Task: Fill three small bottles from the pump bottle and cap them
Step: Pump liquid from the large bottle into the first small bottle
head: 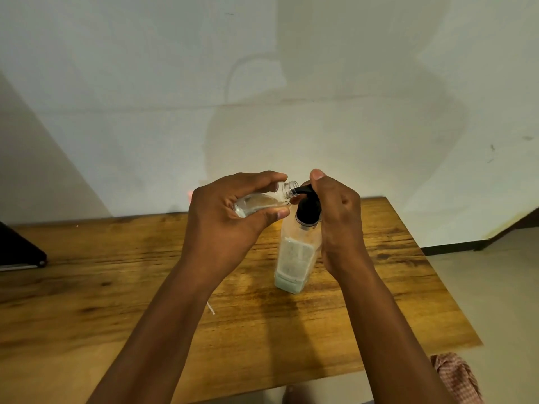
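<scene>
A clear pump bottle point(294, 255) with a black pump head point(307, 209) and a pale label stands on the wooden table point(116, 272); a little pale liquid shows at its bottom. My left hand point(227, 220) grips a small clear bottle point(262, 201), tilted on its side, its open threaded neck right at the black nozzle tip. My right hand point(338, 217) wraps round the pump head from the right, with a finger on top of the pump. No caps or other small bottles are visible.
A dark object point(20, 249) lies at the table's left edge. A thin white sliver point(210, 308) lies on the wood between my forearms. A checked cloth point(455, 377) sits at the bottom right, off the table. A pale wall rises close behind the table.
</scene>
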